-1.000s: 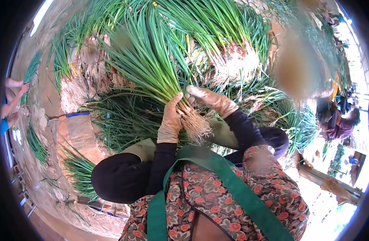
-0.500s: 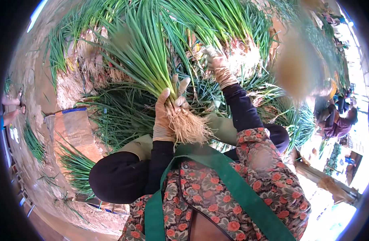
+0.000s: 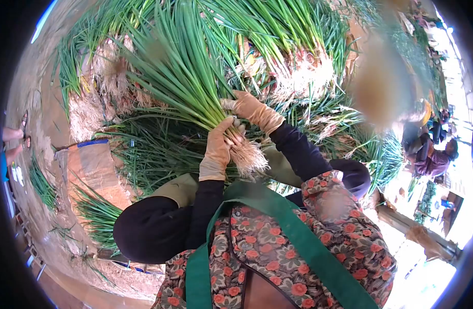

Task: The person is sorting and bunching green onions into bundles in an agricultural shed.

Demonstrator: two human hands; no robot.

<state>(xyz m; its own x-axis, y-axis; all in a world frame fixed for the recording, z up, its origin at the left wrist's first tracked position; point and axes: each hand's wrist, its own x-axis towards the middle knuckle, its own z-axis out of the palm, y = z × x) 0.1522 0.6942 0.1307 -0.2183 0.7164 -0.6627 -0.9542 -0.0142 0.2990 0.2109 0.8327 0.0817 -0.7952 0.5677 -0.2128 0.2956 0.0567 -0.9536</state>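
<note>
My left hand [image 3: 217, 149], in a tan glove, grips a thick bunch of green onions [image 3: 180, 72] just above its pale root tuft [image 3: 248, 156]. The leaves fan up and to the left. My right hand [image 3: 251, 109], also gloved, lies on the right side of the same bunch near the stems, fingers closed against it. Both sleeves are dark; a floral apron with green straps fills the lower view.
Heaps of green onions with pale roots [image 3: 303, 72] cover the ground ahead. A brown sack [image 3: 95, 170] lies at the left. Another person's bare feet [image 3: 12, 141] show at the far left, and a seated person [image 3: 432, 154] at the right.
My right hand, which had reached up into the pile behind, has come back down onto the held bunch. The left hand keeps its grip and has risen slightly.
</note>
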